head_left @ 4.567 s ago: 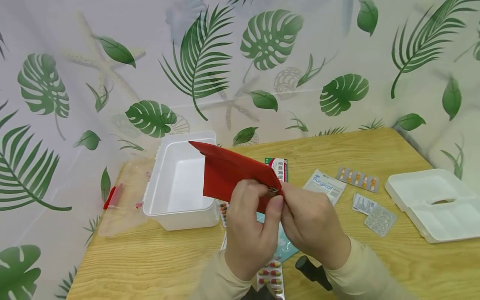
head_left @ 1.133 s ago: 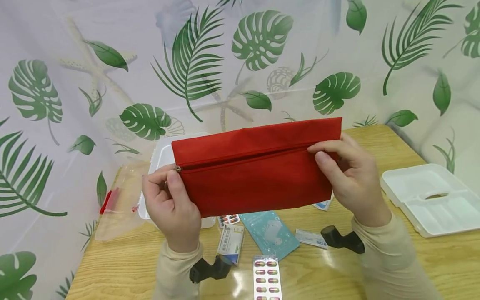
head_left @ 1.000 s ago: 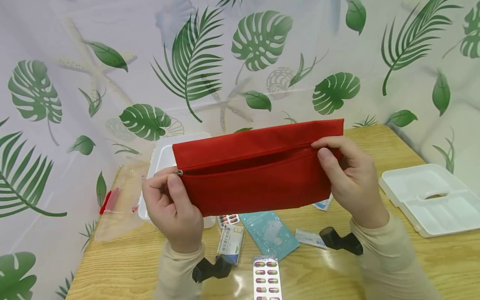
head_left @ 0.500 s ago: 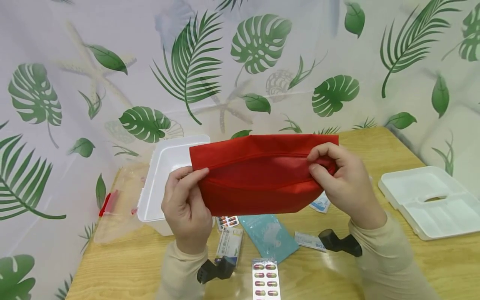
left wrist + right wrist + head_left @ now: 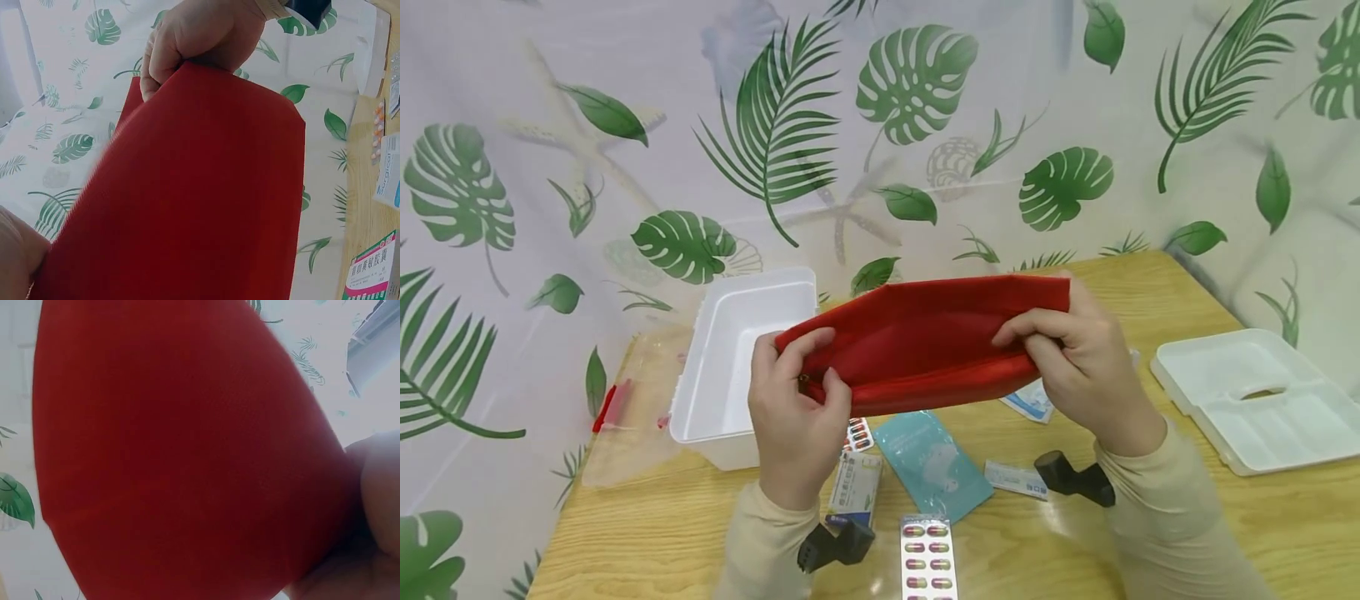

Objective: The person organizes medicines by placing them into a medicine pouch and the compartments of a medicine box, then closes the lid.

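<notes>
The red zipper pouch (image 5: 925, 346) is held in the air over the counter (image 5: 1150, 533), in front of the white storage box (image 5: 737, 367). Half a second ago it faced the camera with its mouth only slightly parted; now it is tipped flatter and lower, its top edge pulled back so that the red inside shows, and the hands have drawn closer together. A second ago it was stretched taut and upright with the zipper line nearly closed.

The left hand (image 5: 793, 417) pinches the pouch's left end, thumb and fingers curled on the cloth beside the small metal zipper pull (image 5: 805, 385). The right hand (image 5: 1075, 362) grips the right end, fingers folded over the upper lip. The cloth is plain matte red and slightly creased.

Beneath it on the counter lie a teal sachet (image 5: 934, 467), a capsule blister strip (image 5: 928, 558) and a small medicine box (image 5: 854, 492). A white lid (image 5: 1262, 400) lies at the right.
</notes>
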Demonstrator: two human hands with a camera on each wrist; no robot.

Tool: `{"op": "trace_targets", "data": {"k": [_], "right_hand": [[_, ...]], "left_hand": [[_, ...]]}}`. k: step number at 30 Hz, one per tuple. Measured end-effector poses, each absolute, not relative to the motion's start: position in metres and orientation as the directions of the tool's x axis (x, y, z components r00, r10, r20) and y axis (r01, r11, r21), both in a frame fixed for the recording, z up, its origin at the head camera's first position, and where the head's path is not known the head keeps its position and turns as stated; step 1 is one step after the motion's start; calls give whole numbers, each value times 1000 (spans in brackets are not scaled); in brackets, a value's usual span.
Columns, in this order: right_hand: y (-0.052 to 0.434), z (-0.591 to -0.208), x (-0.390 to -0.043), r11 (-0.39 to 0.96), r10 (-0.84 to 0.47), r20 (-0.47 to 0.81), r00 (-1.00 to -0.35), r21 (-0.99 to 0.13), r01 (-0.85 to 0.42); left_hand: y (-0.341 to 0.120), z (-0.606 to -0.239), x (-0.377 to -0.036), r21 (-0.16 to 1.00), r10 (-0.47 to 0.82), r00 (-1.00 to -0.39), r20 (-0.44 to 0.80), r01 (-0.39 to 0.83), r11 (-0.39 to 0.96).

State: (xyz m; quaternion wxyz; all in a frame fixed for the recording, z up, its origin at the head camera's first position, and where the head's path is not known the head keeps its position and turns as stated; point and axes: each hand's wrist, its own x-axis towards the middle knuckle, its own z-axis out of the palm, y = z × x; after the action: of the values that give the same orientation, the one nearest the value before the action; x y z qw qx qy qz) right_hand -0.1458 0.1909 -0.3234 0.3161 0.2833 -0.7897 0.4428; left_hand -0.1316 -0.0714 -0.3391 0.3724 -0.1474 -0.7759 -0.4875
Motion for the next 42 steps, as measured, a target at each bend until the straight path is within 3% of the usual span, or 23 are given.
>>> {"op": "trace_targets", "data": {"k": [8,16,20,24,27,32,36,39,42], "right_hand": [[188,-321,-143,382,-43,738,-673,-610,-694],[185,-308,-132,225,0,760,-650,-633,-741],[188,-317,-137,391,-12,759,-651,-595,-702],[188,-324,-140,560,19,717,-697,-585,-587],[185,-326,-141,547,97,704,-704,-628,-553],[184,-328,-144,508,259,711,-653,-676,-535],[189,-324,-145,524,147,677,-721,-672,-523],[197,-321,-145,542,-48,615,-787,-646,-538],[204,-320,-146,524,-207,560,-802,-629,-575]], "left_hand": [[-75,-339,-135,604,-186,-611,769,600,525],[-75,-337,-135,712,-157,-702,695,641,286],[-75,-337,-133,722,-177,-703,689,643,256],[-71,-339,-131,667,-174,-645,744,700,256],[-66,-340,-129,599,-148,-582,800,759,256],[-59,-342,-127,519,-109,-508,854,822,234],[-59,-343,-130,522,-104,-512,852,822,226],[-60,-346,-135,564,-103,-557,824,792,234],[-62,-351,-140,622,-110,-615,781,746,240]]}}
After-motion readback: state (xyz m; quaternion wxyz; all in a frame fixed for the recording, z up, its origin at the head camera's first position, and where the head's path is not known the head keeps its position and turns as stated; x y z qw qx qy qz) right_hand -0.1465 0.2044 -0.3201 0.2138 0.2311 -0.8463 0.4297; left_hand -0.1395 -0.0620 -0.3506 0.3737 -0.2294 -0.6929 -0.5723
